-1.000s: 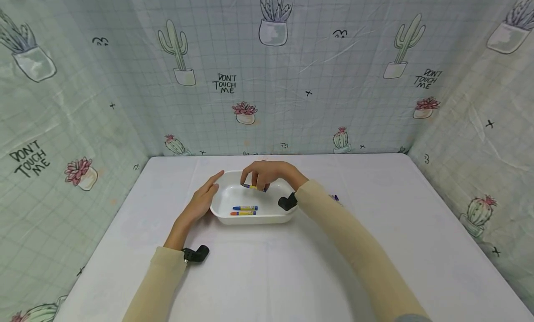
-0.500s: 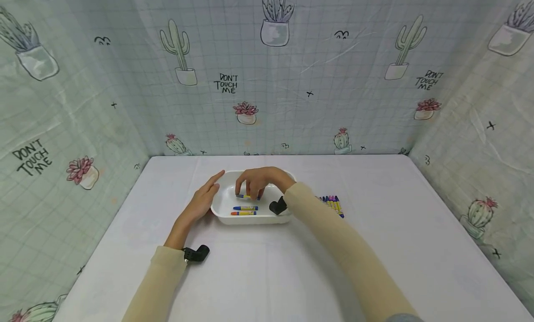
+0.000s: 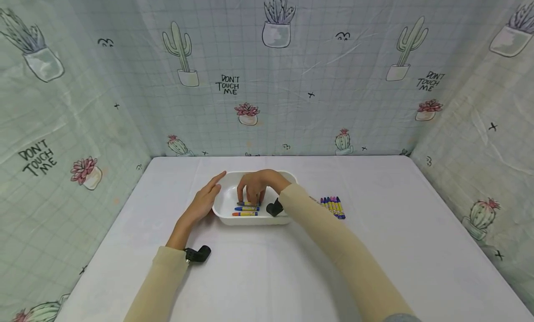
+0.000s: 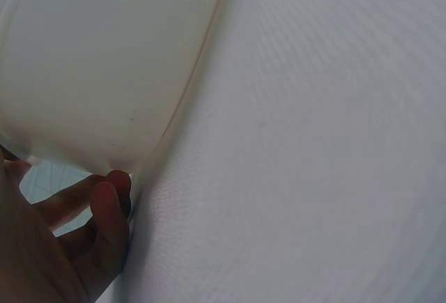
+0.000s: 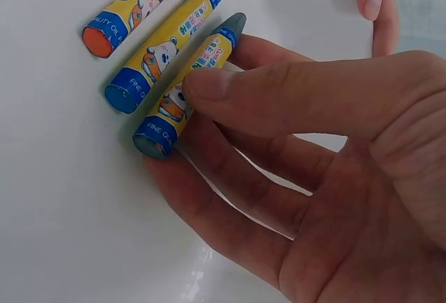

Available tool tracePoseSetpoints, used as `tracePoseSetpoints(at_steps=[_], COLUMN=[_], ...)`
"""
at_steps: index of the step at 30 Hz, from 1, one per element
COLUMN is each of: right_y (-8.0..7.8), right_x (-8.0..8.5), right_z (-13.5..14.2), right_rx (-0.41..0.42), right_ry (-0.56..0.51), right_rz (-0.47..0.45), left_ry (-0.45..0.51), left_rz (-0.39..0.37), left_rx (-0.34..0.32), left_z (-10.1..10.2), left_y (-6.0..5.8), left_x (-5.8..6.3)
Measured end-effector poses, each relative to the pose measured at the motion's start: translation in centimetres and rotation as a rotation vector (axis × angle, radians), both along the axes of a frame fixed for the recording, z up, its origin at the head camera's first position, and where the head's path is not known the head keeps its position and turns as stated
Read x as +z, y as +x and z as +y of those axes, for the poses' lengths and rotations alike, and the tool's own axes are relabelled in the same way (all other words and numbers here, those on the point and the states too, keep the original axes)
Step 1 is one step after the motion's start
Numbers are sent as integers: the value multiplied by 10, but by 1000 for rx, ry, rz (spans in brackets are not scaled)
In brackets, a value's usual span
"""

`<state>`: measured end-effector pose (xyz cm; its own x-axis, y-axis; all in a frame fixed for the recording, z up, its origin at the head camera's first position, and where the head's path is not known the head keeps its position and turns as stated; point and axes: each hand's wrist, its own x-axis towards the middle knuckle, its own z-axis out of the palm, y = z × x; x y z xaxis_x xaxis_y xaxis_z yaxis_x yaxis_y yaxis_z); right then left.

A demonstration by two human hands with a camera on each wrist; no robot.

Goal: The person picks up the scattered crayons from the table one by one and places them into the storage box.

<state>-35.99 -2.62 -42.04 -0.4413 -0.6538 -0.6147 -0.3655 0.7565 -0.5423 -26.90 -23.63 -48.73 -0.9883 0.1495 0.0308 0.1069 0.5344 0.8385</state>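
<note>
Inside a white tray [image 3: 275,221], my right hand [image 3: 253,185] pinches a dark grey-green oil pastel [image 5: 191,87] between thumb and fingers. The pastel has a yellow and blue wrapper and lies level, close alongside a blue pastel [image 5: 167,49]. Beyond the blue one is an orange pastel [image 5: 139,7], roughly parallel to both. My left hand [image 3: 200,202] rests against the tray's left side, its fingers fairly straight along the rim; in the left wrist view its fingertips [image 4: 108,198] touch the outer wall.
Right of the tray, several more oil pastels [image 3: 332,207] lie in a row on the white table [image 3: 267,275], partly behind the right sleeve. Cloth walls [image 3: 267,81] with cactus prints enclose the back and sides.
My right hand has lowered the grey-green pastel toward the near side of the tray, bringing it beside the blue one. More of the pastel row now shows. My left hand stays put.
</note>
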Motion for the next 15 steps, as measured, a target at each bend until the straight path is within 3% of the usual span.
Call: tracePoseSetpoints(at_steps=[15], right_y=[3], right_x=[1], right_z=[-3], right_rx=[-23], right_ry=[-2], right_rz=[-13], left_ry=[7], left_rz=[-12], left_rx=[13], left_z=[1], left_y=[0], left_x=[-2])
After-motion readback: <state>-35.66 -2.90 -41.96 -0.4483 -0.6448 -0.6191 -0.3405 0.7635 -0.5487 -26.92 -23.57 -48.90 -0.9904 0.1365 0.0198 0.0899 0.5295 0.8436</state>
